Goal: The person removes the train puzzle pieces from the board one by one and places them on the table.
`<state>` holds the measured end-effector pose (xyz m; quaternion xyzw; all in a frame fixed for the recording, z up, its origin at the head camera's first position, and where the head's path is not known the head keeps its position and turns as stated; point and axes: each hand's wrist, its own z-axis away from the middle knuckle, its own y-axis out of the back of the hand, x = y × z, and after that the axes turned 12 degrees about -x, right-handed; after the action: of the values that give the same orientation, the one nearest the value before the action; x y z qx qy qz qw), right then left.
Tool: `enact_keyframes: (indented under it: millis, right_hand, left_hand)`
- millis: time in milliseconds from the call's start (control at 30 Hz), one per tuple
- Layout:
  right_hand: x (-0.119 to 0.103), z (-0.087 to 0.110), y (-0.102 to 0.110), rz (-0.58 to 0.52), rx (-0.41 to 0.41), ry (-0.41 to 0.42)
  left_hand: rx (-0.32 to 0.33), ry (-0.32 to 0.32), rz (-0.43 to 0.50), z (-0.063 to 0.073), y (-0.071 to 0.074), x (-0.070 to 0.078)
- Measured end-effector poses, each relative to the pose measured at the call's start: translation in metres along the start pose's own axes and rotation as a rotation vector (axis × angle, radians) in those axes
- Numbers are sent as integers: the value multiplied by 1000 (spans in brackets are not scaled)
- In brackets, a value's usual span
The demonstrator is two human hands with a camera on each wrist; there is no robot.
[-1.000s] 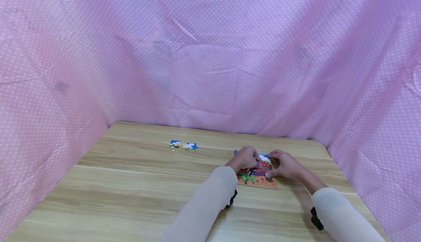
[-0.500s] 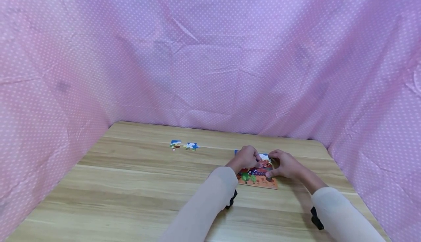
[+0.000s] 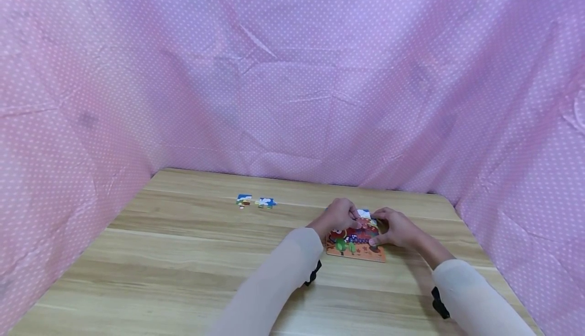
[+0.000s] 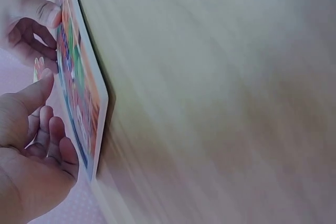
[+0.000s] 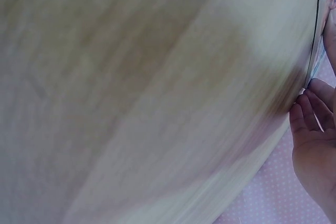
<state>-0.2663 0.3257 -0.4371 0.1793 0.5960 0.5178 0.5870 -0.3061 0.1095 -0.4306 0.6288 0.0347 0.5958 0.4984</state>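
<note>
A colourful jigsaw puzzle board [image 3: 356, 253] with an orange lower part lies on the table at the right. Just above its surface, my left hand [image 3: 340, 215] pinches a puzzle piece [image 3: 363, 214] with a blue and white top between thumb and fingertips. In the left wrist view that puzzle piece [image 4: 39, 67] sticks up past the thumb, raised off the board. My right hand [image 3: 396, 228] grips the board's right side, thumb on its face and fingers at its edge. Part of the picture is hidden behind both hands.
Two loose puzzle pieces, one on the left [image 3: 244, 200] and one beside it [image 3: 266, 202], lie toward the back of the wooden table [image 3: 183, 255]. A pink dotted cloth [image 3: 292, 82] hangs round the table's back and sides.
My left hand has shifted slightly left and up, and the pinched puzzle piece has risen with it from the board. The right hand and the two loose pieces stay in place.
</note>
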Motion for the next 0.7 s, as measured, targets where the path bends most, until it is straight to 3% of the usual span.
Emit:
enact_keyframes:
  millis: [333, 700]
  right_hand:
    - [2, -1, -1, 13, -1, -8]
    - [1, 0, -1, 17, -9, -28]
  left_hand:
    - [15, -25, 31, 9, 17, -11]
    - [25, -39, 49, 22, 34, -32]
